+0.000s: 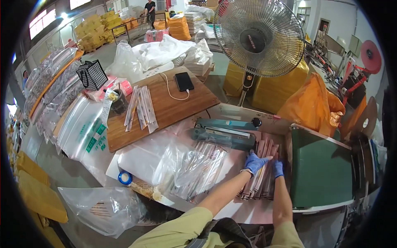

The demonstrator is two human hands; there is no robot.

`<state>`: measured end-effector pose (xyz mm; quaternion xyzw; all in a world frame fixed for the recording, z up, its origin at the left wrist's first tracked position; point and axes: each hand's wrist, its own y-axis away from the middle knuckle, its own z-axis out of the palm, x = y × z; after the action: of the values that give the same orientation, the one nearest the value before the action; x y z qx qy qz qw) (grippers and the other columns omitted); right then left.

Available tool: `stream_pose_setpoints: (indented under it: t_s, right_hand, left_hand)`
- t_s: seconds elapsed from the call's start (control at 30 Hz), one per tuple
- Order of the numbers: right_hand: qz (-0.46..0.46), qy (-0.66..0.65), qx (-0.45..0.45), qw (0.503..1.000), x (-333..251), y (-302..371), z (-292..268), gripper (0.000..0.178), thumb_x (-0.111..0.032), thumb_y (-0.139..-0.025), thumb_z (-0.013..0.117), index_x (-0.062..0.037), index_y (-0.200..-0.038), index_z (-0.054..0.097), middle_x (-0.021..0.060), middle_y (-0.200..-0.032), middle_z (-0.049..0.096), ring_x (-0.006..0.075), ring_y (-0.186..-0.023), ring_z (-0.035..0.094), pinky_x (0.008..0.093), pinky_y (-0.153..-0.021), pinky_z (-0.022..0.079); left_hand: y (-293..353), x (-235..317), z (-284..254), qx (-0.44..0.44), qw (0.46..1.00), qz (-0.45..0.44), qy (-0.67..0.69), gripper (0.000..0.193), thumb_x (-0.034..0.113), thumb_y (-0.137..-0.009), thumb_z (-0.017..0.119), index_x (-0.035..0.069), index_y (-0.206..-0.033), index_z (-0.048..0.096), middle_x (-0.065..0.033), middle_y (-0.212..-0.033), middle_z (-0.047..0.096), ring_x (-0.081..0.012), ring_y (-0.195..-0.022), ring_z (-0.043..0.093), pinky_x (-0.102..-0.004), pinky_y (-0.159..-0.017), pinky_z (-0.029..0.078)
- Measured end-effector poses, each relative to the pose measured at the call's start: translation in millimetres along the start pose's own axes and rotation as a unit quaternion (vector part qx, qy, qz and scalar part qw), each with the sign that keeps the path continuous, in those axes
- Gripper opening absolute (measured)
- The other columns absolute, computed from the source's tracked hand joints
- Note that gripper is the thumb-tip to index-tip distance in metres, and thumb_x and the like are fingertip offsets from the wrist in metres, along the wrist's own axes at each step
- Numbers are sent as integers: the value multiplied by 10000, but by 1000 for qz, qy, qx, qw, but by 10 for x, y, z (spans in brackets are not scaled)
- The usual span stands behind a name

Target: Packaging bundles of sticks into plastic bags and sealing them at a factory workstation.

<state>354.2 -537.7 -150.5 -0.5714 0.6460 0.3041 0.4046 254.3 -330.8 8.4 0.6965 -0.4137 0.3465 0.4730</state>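
Note:
A pile of long, thin, pale packets (259, 182) lies in the shallow work tray, by its right side. My left hand (255, 162), in a blue glove, rests over the left and upper part of this pile with thumb and fingers spread. Along the pile's right edge is my right hand (278, 169), also blue-gloved. Its fingers are partly hidden, so its grip is unclear. More thin packets (200, 175) lie to the left, partly under clear plastic film (178, 157). Just beyond my hands stands a grey-green sealing machine (223, 137) with a long bar.
A wooden board (182, 107) holds a phone (184, 82) with a white cable, loose packets (142, 109) and a dark cup (120, 103). A large fan (254, 41) stands behind. At right is a green belt (320, 169); at left, a blue tape roll (125, 177). A person (150, 12) stands far off.

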Motion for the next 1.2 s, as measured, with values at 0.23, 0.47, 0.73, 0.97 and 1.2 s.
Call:
stream_pose_setpoints:
  t_s: [0.23, 0.47, 0.73, 0.97, 1.2]
  right_hand:
    - [267, -445, -261, 814, -1304, 1367, -8, 495, -368, -764, 651, -29, -1106, 537, 99, -1013, 588, 196, -880, 574, 324, -764, 484]
    - [27, -393, -306, 866, -2466, 1863, -422, 599, -169, -552, 767, 19, -1072, 536, 124, -960, 604, 206, -845, 604, 282, -760, 500]
    - [-189, -450, -254, 835, -2963, 2241, -591, 1007, -274, -513, 849, -86, -1333, 295, 114, -1347, 327, 253, -1199, 405, 387, -993, 342]
    - [-340, -253, -237, 874, -3216, 2272, -531, 735, -264, -592, 777, -27, -1210, 456, 133, -1172, 485, 231, -1062, 503, 360, -897, 408]
    - [59, -330, -501, 798, -2605, 2513, -47, 261, -201, -659, 541, 7, -812, 581, 100, -820, 595, 171, -753, 563, 288, -726, 457]
  left_hand:
    - [292, -517, -244, -67, 962, -16, 262, 927, 329, -531, 838, -13, -1248, 360, -107, -1137, 532, -189, -1021, 520, -300, -868, 435]
    - [847, -236, -962, -160, 910, 324, 203, 935, 229, -539, 839, 51, -1290, 312, -80, -1237, 446, -176, -1108, 449, -316, -935, 381]
    - [1297, -37, -1296, -259, 836, 429, 222, 1246, 255, -462, 876, 68, -1392, 67, -101, -1337, 349, -228, -1213, 366, -333, -1026, 271]
    - [1379, -340, -1242, -178, 893, 403, 91, 831, 311, -594, 796, 40, -1267, 390, -87, -1203, 491, -180, -1121, 464, -331, -985, 339]
    - [2349, -1146, -1080, -51, 927, 20, 372, 421, 346, -781, 622, 10, -1024, 547, -59, -964, 564, -177, -876, 564, -290, -779, 462]
